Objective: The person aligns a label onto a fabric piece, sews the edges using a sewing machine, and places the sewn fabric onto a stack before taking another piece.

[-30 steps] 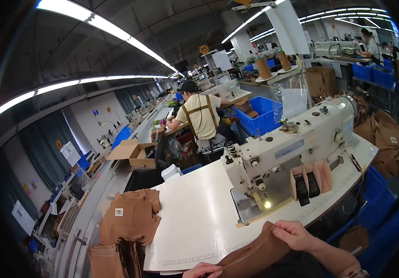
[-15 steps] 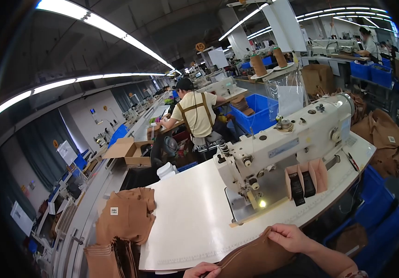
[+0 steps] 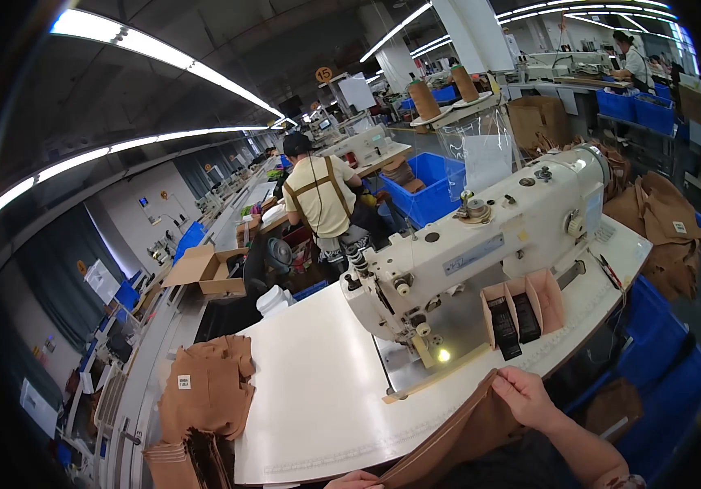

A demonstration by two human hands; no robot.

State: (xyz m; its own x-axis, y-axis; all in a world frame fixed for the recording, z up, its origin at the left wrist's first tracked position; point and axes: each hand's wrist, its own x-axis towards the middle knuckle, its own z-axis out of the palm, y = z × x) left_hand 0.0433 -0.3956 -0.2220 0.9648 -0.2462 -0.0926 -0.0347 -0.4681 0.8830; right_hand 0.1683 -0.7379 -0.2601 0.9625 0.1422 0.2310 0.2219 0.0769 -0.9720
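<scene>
A brown fabric piece is stretched between my two hands along the front edge of the white sewing table. My right hand pinches its upper right corner between thumb and fingers. At the bottom of the view, my left hand is on the lower left end of the piece, partly cut off by the frame. Beyond the cloth stands a white sewing machine, its lamp lit beside the needle area. The fabric is apart from the needle.
A pink divided box with black labels stands by the machine. Brown pieces are stacked at the left edge. Blue bins stand at right. A co-worker sits ahead, near a blue crate and a cardboard box.
My right hand has risen and shifted right with the fabric corner, so the piece is pulled longer and steeper. My left hand sits lower in view. The camera view has turned slightly.
</scene>
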